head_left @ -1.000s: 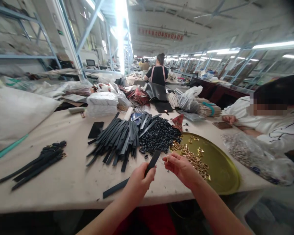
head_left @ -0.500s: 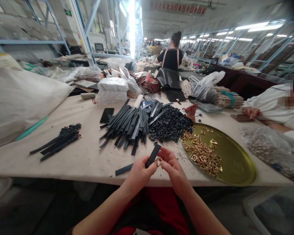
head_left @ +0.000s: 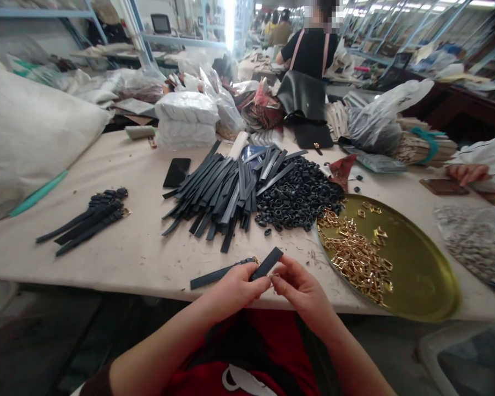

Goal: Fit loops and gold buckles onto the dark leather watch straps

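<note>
Pinching a flat black leather strap [head_left: 260, 268] at the tabletop's [head_left: 140, 253] six-o'clock edge, the left hand [head_left: 235, 289] steadies it while the right hand [head_left: 301, 289] nips a small gold metal buckle [head_left: 273, 274] against it. A few finished straps [head_left: 82, 220] lie at nine o'clock; the heap of loose straps [head_left: 223, 192] at twelve looks untouched.

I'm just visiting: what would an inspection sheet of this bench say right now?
Surface: pale worktable, scuffed, with small scraps.
Job's things: left hand grips a dark strap; right hand pinches a small gold piece at the strap, too small to identify.
Clutter: pile of dark straps, heap of black loops, gold tray of gold buckles, bundle of straps, phone, white sack.
Grippers: none; bare hands, both closed on parts.
Cables: nothing seen.
Surroundings: co-worker's hand at right, person in black top behind, blue shelving.
</note>
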A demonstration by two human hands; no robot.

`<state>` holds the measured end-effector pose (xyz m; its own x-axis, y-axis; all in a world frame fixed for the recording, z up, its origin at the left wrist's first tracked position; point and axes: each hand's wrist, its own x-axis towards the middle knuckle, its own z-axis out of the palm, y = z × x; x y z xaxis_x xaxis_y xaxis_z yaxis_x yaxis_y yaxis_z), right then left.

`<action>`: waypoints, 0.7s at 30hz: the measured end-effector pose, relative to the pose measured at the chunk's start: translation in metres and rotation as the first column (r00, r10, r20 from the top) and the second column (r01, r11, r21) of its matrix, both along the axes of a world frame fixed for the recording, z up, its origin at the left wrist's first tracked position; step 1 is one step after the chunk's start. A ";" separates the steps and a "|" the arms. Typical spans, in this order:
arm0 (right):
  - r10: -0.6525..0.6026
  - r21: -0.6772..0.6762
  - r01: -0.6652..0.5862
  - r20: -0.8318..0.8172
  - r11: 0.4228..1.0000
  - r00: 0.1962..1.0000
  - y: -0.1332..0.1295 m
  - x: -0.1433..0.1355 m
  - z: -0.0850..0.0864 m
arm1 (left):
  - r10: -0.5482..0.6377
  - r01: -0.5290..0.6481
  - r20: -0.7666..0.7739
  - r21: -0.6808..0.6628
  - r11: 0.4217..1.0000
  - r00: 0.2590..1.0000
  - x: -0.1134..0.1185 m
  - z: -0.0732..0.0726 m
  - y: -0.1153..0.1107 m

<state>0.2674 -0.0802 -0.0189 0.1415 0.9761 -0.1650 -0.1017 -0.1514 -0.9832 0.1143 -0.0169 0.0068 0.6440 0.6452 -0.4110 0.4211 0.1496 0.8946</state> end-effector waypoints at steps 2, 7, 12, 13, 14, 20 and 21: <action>-0.159 -0.091 0.146 -0.159 0.985 0.974 0.005 0.000 -0.002 | -0.001 0.002 -0.017 0.115 0.993 1.000 -0.002 0.003 0.004; -0.420 -0.386 0.222 -0.566 0.895 0.709 0.012 -0.008 -0.004 | -0.088 0.139 -0.192 0.271 0.952 0.977 -0.007 0.005 0.003; -0.436 -0.416 0.205 -0.595 0.886 0.675 0.003 -0.017 -0.009 | -0.099 0.174 -0.220 0.352 0.920 0.970 -0.006 0.001 -0.003; -0.426 -0.403 0.210 -0.579 0.891 0.695 0.000 -0.017 -0.010 | -0.114 0.192 -0.232 0.350 0.917 0.966 -0.006 0.000 -0.004; -0.412 -0.394 0.205 -0.564 0.896 0.716 -0.003 -0.017 -0.011 | -0.130 0.211 -0.243 0.346 0.914 0.961 -0.007 0.000 -0.005; -0.273 -0.311 0.124 -0.501 0.942 0.821 -0.018 -0.033 -0.007 | -0.135 0.178 -0.156 0.306 0.935 0.979 -0.012 0.006 -0.016; -0.251 -0.270 0.137 -0.453 0.953 0.855 -0.020 -0.038 -0.005 | -0.119 0.147 -0.114 0.282 0.948 0.986 -0.013 0.008 -0.019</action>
<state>0.2292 -0.1003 -0.0234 0.1720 0.8671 -0.4676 -0.5990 -0.2847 -0.7484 0.1017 -0.0359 0.0145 0.6992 0.6563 -0.2835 0.5043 -0.1717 0.8463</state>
